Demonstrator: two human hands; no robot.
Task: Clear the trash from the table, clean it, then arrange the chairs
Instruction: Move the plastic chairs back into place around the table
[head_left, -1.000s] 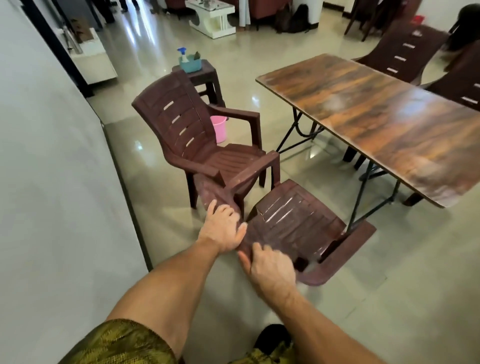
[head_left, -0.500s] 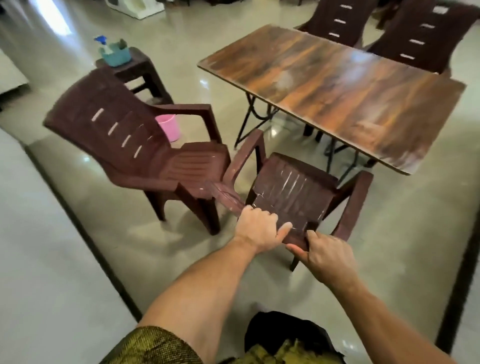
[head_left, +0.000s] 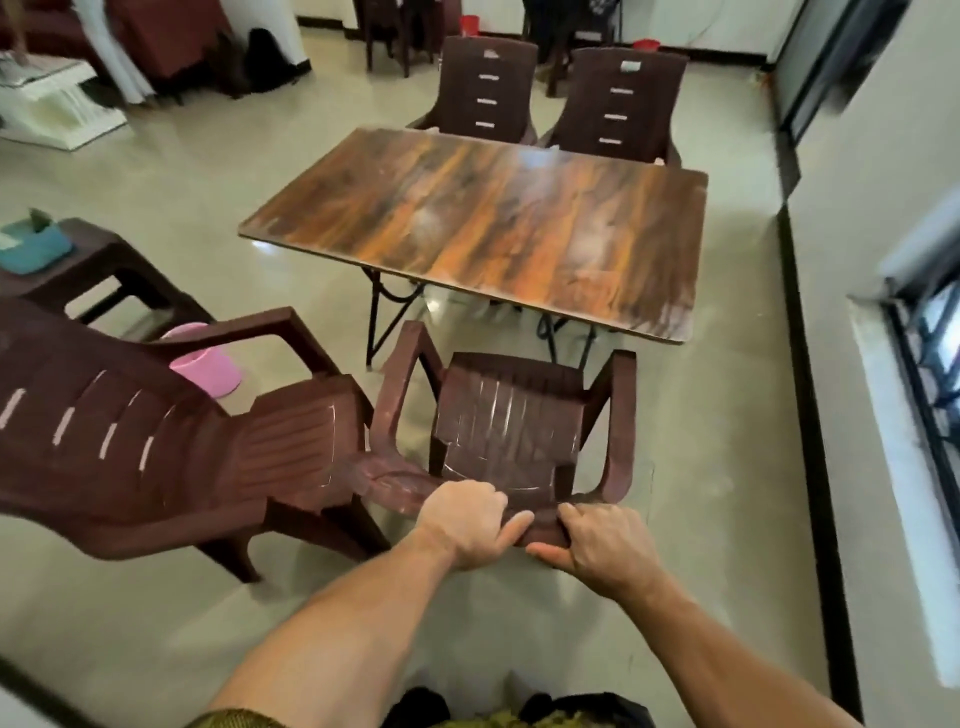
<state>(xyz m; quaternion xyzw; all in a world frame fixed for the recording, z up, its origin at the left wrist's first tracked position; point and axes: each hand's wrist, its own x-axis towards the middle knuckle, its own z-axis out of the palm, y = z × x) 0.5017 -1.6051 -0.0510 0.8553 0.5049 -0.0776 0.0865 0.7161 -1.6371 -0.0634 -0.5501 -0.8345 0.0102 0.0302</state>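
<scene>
Both hands, left (head_left: 464, 522) and right (head_left: 602, 548), clench the chair (head_left: 506, 426) backrest top; table (head_left: 483, 228) lies at twelve o'clock.

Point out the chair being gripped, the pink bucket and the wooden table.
gripped chair (head_left: 506, 415), head view, on the middle of its slatted seat.
pink bucket (head_left: 205, 364), head view, on its side wall below the neighbouring chair's armrest.
wooden table (head_left: 493, 228), head view, on the bare tabletop.
</scene>
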